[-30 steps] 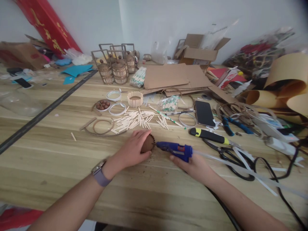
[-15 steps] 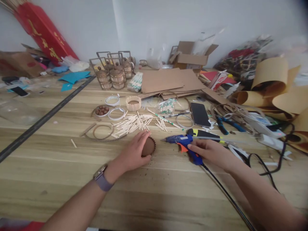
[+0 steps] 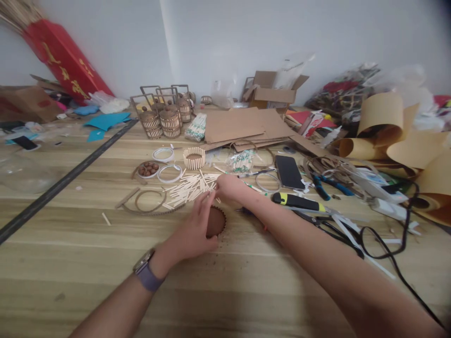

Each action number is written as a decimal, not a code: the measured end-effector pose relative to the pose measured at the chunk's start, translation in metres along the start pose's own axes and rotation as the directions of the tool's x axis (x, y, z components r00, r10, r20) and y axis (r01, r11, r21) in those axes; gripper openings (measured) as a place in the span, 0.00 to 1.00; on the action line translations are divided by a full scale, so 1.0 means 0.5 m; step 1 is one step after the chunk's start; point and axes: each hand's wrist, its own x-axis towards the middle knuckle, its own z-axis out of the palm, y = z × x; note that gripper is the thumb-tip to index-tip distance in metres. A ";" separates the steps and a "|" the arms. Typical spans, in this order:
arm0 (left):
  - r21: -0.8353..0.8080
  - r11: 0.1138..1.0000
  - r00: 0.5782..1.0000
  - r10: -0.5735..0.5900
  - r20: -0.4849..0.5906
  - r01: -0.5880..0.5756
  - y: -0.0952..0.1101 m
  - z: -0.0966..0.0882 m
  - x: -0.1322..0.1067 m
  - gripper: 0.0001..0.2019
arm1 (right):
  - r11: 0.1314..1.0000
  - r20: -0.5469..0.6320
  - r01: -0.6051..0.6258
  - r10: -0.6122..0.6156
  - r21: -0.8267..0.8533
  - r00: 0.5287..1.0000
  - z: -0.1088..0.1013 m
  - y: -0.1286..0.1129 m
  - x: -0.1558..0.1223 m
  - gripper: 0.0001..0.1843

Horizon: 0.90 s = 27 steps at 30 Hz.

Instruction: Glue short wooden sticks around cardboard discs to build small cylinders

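My left hand (image 3: 193,230), a watch on its wrist, curves around a round brown disc (image 3: 216,221) with a ridged rim lying on the table. Its thumb is at the near edge, and its fingers reach past the far edge. My right hand (image 3: 230,188) has crossed over to the left fingertips, fingers pinched together; whatever they pinch is hidden. Just beyond is a loose pile of short wooden sticks (image 3: 192,187). Under my right forearm lies the blue glue gun (image 3: 245,211), mostly covered, only its nozzle end and a bit of orange trigger showing.
A ring of upright sticks (image 3: 194,158), white tape rolls (image 3: 169,173) and a bowl of brown balls (image 3: 148,169) stand behind the pile. To the right are a phone (image 3: 289,172), a utility knife (image 3: 298,201), pliers (image 3: 321,187) and a black cable (image 3: 391,256). Cardboard sheets (image 3: 239,126) lie farther back.
My right hand has let go of the glue gun, leaving it on the table, and moved left to my left fingertips. My left hand stays around the disc.
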 end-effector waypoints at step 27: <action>0.087 0.996 0.999 -0.020 0.049 0.016 -0.003 -0.009 0.002 0.59 | 0.997 -0.004 0.068 -0.067 0.033 0.998 0.003 -0.017 -0.020 0.09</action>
